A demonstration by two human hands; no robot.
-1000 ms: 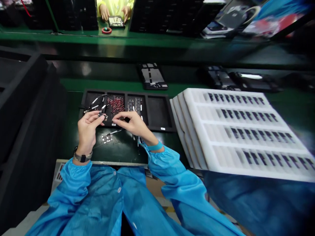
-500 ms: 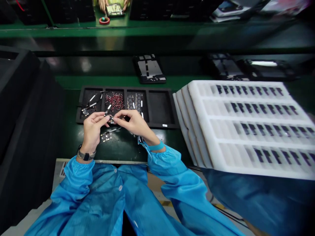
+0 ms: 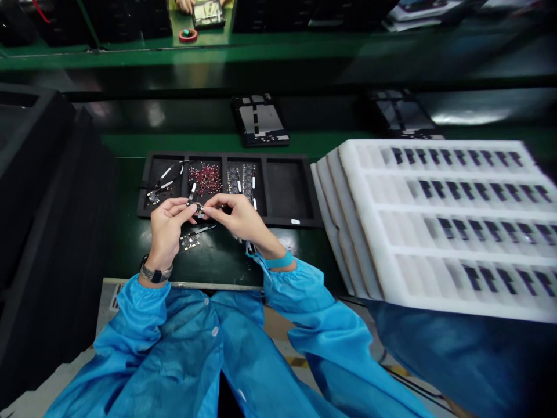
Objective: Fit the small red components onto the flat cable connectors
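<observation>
My left hand (image 3: 167, 225) pinches a small circuit board (image 3: 199, 210) that has a white-tipped strip standing up from it. The thumb and forefinger of my right hand (image 3: 235, 217) close on the board's right edge. Both hands are over the front rim of a black foam tray (image 3: 282, 219). Its compartments hold boards with loose strips (image 3: 153, 197), a heap of small red and black parts (image 3: 206, 177) and rows of small boards (image 3: 247, 177). Another small board (image 3: 190, 241) lies on the green table below my hands.
White foam trays (image 3: 369, 232) with black parts are stacked at the right. Black foam trays (image 3: 56, 191) rise at the left. A flat device (image 3: 261, 122) lies behind the tray, another (image 3: 400, 113) farther right. Across the bench, a person's hand (image 3: 185, 6) is beside a device.
The view has shifted slightly, moving most things a little to the right. Both hands keep their grip on the small board. The person's hands across the bench show less.
</observation>
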